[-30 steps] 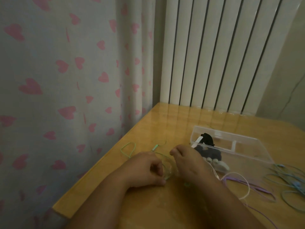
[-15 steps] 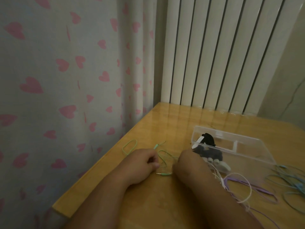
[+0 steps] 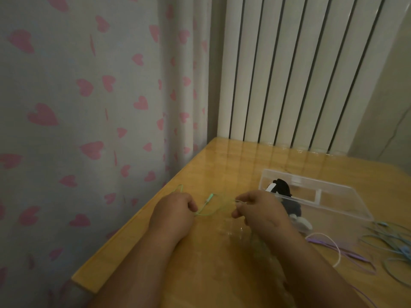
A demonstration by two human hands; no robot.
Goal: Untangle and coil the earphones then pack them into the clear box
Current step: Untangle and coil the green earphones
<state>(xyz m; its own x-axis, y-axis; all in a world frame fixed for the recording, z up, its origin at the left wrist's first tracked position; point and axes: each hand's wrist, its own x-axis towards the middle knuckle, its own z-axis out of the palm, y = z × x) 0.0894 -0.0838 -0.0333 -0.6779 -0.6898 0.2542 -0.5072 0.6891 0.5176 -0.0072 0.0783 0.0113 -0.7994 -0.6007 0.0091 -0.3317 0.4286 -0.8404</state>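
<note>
Green cord [image 3: 213, 211] runs crosswise over the table [image 3: 222, 165], pinched at each end by the curled left hand [image 3: 173, 213] and right hand [image 3: 260, 210]. Clear box [image 3: 333, 202] holds black and white earphones [image 3: 285, 193] in its left end. Purple cord [image 3: 347, 254] and blue cord [image 3: 391, 243] lie right.

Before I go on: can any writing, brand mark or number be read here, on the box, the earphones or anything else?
No text is readable anywhere in this view.
clear box: no label or print shows.
green earphones: too thin and dim to show any marking.
black and white item in the box: no lettering can be made out.
curtain: pink hearts only, no words.
</note>
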